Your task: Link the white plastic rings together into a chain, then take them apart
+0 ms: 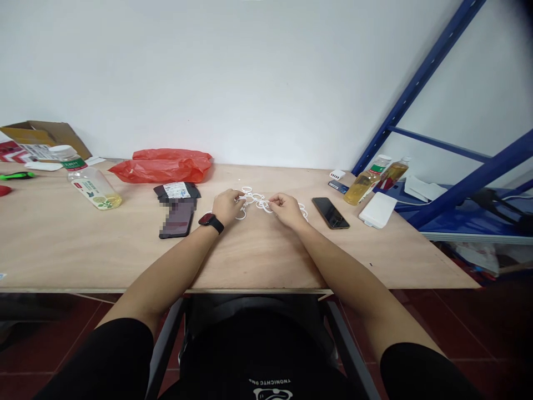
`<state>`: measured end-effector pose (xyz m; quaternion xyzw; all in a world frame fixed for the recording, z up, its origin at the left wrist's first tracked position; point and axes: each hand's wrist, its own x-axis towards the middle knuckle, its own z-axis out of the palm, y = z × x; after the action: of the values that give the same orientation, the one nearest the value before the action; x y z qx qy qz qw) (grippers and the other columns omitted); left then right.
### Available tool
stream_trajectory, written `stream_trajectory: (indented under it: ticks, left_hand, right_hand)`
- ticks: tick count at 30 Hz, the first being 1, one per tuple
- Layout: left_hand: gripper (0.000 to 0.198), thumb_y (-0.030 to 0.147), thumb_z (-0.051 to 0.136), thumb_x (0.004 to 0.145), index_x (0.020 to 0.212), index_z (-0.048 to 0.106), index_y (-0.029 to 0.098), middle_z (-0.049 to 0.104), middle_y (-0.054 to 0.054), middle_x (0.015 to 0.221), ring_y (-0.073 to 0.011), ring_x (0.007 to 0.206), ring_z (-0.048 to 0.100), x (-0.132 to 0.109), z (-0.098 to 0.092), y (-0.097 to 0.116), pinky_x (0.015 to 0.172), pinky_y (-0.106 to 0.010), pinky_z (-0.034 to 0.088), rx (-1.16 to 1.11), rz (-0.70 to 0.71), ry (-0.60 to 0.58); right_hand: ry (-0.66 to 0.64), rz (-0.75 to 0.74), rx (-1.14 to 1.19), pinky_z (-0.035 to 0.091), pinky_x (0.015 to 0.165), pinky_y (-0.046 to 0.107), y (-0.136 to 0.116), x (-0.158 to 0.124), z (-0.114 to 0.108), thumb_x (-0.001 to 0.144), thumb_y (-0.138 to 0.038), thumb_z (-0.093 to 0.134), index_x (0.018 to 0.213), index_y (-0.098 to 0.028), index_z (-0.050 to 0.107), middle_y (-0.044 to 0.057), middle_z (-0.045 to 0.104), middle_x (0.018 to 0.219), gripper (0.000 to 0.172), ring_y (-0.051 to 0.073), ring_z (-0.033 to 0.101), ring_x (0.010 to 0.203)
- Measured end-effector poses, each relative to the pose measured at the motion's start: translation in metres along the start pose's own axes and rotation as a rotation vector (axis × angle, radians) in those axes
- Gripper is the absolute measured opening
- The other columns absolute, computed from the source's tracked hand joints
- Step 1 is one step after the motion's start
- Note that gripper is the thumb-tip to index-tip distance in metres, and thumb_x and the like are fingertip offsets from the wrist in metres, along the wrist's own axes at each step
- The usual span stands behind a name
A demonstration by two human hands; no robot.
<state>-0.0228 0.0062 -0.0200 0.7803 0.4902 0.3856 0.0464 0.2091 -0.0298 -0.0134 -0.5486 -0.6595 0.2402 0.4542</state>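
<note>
A tangle of thin white cable [255,200] lies on the plywood table [266,261] between my two hands. My left hand [227,206], with a dark watch with a red edge on its wrist, has its fingers closed on the left part of the cable. My right hand [286,209] pinches the cable's right part, and more white loops show just past it. Both forearms rest on the tabletop.
A dark phone [330,213] and a white power bank [378,210] lie to the right, with two bottles of yellow drink [366,182] behind them. To the left are a dark phone [177,219], a black pouch [177,191], a red plastic bag [164,165] and a tipped bottle [89,185]. Blue shelving [458,189] stands at the right.
</note>
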Motion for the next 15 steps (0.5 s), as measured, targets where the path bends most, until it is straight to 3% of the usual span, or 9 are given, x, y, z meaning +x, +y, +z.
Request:
stream_trajectory:
  ticks: [5, 11, 15]
  left_hand:
    - [0.050, 0.042, 0.069, 0.079, 0.124, 0.063, 0.022, 0.066, -0.012, 0.115, -0.0327, 0.108, 0.058, -0.004, 0.001, 0.005, 0.091, -0.047, 0.044, 0.159, -0.016, -0.034]
    - [0.038, 0.050, 0.058, 0.090, 0.114, 0.068, 0.022, 0.069, -0.009, 0.109, -0.0235, 0.104, 0.061, -0.005, -0.008, 0.027, 0.096, -0.040, 0.044, -0.102, 0.347, -0.100]
    - [0.031, 0.047, 0.056, 0.093, 0.101, 0.071, 0.022, 0.073, -0.007, 0.097, -0.0201, 0.093, 0.064, -0.007, -0.008, 0.035, 0.089, -0.037, 0.047, -0.172, 0.427, -0.120]
  right_hand:
    - [-0.013, -0.026, -0.048, 0.042, 0.057, 0.023, 0.000, -0.002, 0.002, 0.075, -0.026, 0.059, 0.091, -0.020, 0.070, -0.003, 0.066, 0.063, 0.020, 0.012, 0.057, 0.057]
    - [-0.057, -0.069, -0.091, 0.045, 0.062, 0.024, -0.003, -0.005, 0.001, 0.080, -0.027, 0.059, 0.093, -0.020, 0.071, -0.001, 0.070, 0.070, 0.019, 0.013, 0.061, 0.063]
    - [-0.122, -0.121, -0.104, 0.048, 0.065, 0.025, -0.007, -0.008, 0.002, 0.084, -0.028, 0.059, 0.095, -0.021, 0.072, 0.000, 0.072, 0.074, 0.019, 0.014, 0.064, 0.066]
